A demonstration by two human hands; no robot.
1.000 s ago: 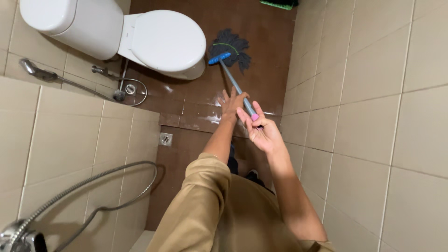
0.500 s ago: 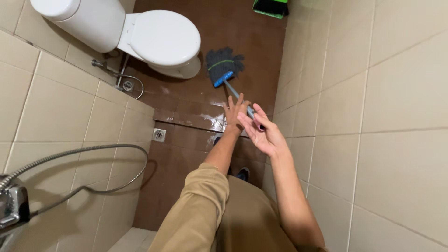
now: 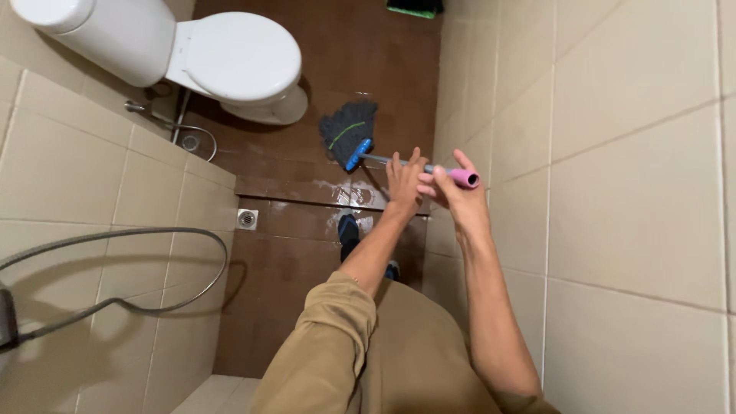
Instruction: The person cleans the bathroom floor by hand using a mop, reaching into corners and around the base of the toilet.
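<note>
Two hands held mop handle (image 3: 399, 162). Left hand (image 3: 404, 182) wrapped around grey pole. Right hand (image 3: 452, 190) gripped it near pink end. Dark mop head (image 3: 346, 126) lay on wet brown floor (image 3: 291, 253), near white toilet (image 3: 230, 57).

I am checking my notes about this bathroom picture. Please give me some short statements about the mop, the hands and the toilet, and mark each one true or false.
1. Both hands are on the mop handle. True: the left hand and the right hand grip it.
2. The mop head is lifted off the floor. False: it lies on the brown floor tiles.
3. The toilet lid is shut. True.
4. The handle's end cap is green. False: it is pink.
5. The floor drain is right of the mop. False: left.
</note>
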